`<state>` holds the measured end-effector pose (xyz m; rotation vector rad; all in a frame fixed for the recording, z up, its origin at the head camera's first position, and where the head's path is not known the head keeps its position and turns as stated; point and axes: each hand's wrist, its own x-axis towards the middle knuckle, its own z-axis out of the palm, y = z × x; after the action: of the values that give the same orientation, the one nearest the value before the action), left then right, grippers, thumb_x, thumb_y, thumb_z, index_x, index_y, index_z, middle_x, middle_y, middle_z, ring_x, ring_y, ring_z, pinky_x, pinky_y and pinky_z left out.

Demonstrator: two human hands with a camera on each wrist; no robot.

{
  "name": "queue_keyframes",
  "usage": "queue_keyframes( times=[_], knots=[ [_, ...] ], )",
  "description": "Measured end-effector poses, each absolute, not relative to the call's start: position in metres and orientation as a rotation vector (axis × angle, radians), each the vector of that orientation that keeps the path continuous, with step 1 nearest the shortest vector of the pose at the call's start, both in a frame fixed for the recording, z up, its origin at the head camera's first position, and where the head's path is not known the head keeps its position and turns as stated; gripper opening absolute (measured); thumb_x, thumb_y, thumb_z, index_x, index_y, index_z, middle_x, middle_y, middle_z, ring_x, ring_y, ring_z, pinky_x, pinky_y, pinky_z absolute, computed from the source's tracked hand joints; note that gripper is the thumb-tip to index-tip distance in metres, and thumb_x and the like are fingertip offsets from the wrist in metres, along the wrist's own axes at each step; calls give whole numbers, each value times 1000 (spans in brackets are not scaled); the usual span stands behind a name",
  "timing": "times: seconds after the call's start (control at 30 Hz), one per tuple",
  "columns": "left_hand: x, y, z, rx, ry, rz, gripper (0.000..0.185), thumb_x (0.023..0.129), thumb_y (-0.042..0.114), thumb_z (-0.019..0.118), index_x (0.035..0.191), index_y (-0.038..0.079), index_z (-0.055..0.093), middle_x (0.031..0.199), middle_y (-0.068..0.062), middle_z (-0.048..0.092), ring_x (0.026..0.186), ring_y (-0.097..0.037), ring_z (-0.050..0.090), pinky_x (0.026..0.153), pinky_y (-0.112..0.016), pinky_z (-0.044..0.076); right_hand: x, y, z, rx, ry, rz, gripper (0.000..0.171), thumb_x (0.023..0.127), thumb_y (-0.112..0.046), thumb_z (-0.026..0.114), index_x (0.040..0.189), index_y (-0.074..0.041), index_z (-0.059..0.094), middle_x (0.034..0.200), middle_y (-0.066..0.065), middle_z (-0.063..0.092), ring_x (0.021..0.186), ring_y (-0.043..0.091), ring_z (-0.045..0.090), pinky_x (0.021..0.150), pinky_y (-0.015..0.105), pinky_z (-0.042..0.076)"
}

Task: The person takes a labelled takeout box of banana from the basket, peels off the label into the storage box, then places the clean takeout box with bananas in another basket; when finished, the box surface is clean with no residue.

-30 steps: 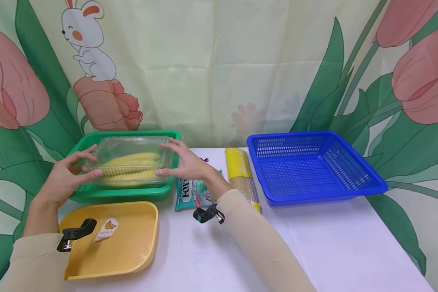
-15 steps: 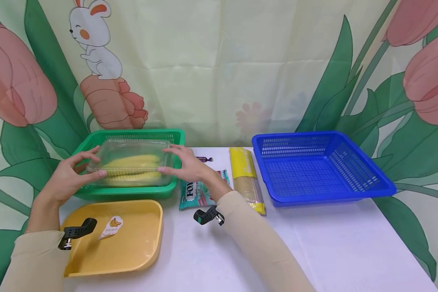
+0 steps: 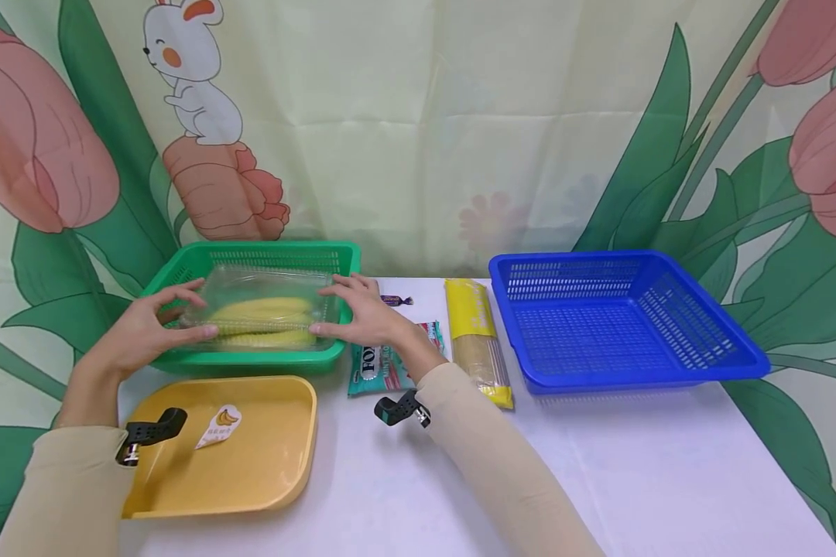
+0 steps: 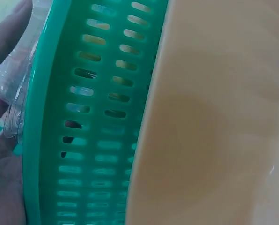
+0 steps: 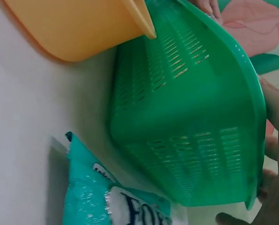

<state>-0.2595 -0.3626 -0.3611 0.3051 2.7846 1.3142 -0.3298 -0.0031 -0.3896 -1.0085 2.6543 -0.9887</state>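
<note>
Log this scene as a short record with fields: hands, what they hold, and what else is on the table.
left hand: grips the left end of the clear box
right hand: grips the box's right end
clear box: holds yellow corn, sits in the green basket
yellow tray: in front of the green basket, banana sticker on it
blue basket: at the right
between baskets: candy bag, noodle pack, small candy

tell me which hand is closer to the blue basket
Right. The right hand grips the clear box of bananas in the green basket, toward the table's middle; the left hand holds the box's far end, farther from the blue basket.
</note>
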Motion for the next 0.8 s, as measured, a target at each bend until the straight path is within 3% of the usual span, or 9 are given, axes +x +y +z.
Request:
queue_keyframes(
  times=[0.1, 0.13, 0.23, 0.33, 0.67, 0.8],
  knots=[
    [-262, -363, -363, 331, 2785, 1263, 47, 97, 21, 74, 134, 1, 51, 172, -8, 18, 146, -57, 26, 88, 1, 36, -329, -4, -386, -1012, 2699, -893, 72, 93, -59, 66, 153, -24, 48, 170, 2, 25, 157, 31, 7, 124, 57, 22],
    [-262, -364, -363, 341, 2787, 1243, 48, 98, 21, 73, 136, 2, 51, 172, -10, 17, 145, -57, 26, 95, -4, 39, -329, -4, -386, -1012, 2712, -863, 72, 93, -60, 65, 154, -25, 47, 169, 2, 25, 157, 31, 7, 124, 56, 23],
    [-265, -363, -362, 338, 2795, 1188, 51, 100, 24, 69, 143, 4, 49, 171, -14, 16, 144, -56, 30, 112, -33, 43, -329, -5, -385, -1011, 2731, -809, 74, 93, -62, 65, 154, -26, 47, 169, 1, 27, 157, 32, 7, 123, 56, 25],
    [-266, -363, -361, 314, 2793, 1141, 57, 101, 27, 68, 149, 6, 45, 171, -17, 13, 142, -58, 32, 108, -67, 37, -329, -6, -385, -1005, 2733, -789, 74, 91, -64, 65, 153, -28, 48, 169, -1, 26, 157, 31, 7, 122, 56, 26],
    [-275, -356, -361, 313, 2781, 961, 68, 97, 37, 72, 152, 8, 45, 170, -23, 10, 147, -57, 22, 106, -77, 29, -335, -13, -381, -1024, 2789, -622, 73, 90, -66, 65, 150, -27, 50, 172, 4, 18, 156, 37, 10, 124, 50, 18],
    [-277, -354, -362, 347, 2840, 874, 63, 95, 39, 74, 146, 7, 53, 170, -21, 12, 151, -56, 11, 107, -80, 23, -336, -14, -378, -1035, 2796, -578, 74, 89, -68, 65, 148, -26, 52, 171, 1, 22, 154, 36, 15, 121, 50, 24]
  ],
)
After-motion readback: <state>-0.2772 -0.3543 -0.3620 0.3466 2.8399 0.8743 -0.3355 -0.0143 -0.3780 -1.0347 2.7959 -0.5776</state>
